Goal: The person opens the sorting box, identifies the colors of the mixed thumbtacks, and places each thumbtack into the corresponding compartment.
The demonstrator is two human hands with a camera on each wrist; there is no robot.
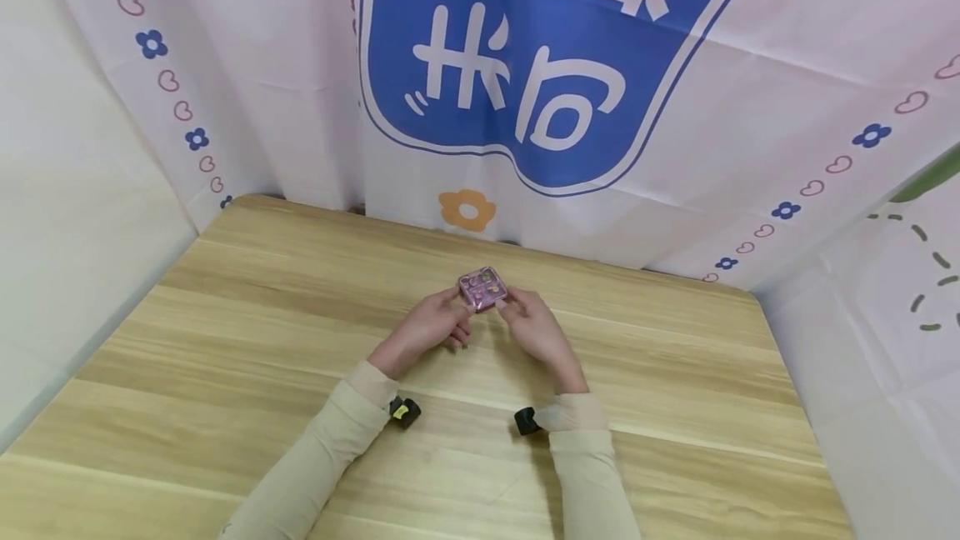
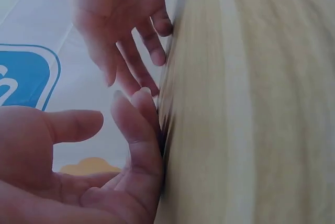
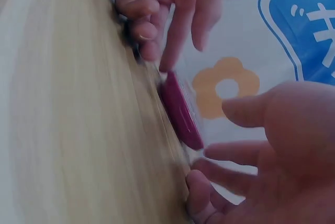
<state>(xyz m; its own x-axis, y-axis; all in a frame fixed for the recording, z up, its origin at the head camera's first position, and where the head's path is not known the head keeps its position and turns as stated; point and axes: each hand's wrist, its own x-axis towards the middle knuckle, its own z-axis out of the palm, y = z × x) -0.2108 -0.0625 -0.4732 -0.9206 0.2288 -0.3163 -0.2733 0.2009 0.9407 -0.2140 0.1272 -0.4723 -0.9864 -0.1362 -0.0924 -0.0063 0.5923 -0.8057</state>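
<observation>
A small square case (image 1: 482,288) with a clear top and purple-pink sides lies on the wooden table; several small coloured pieces show through its top. Seen from the right wrist, its magenta side (image 3: 180,111) is low against the tabletop. My left hand (image 1: 433,323) is at the case's left edge, its index fingertip right at the side and other fingers loosely bent. At the right edge is my right hand (image 1: 534,327), fingers relaxed, fingertips close to the case, thumb (image 3: 243,111) standing apart. From the left wrist, fingers hide the case.
The wooden table (image 1: 247,373) reaches back to a hanging white cloth (image 1: 300,132) with a blue sign and an orange flower (image 1: 467,210). Pale walls of cloth stand at both sides. Small black devices (image 1: 405,412) sit at both wrists, beside the beige sleeves.
</observation>
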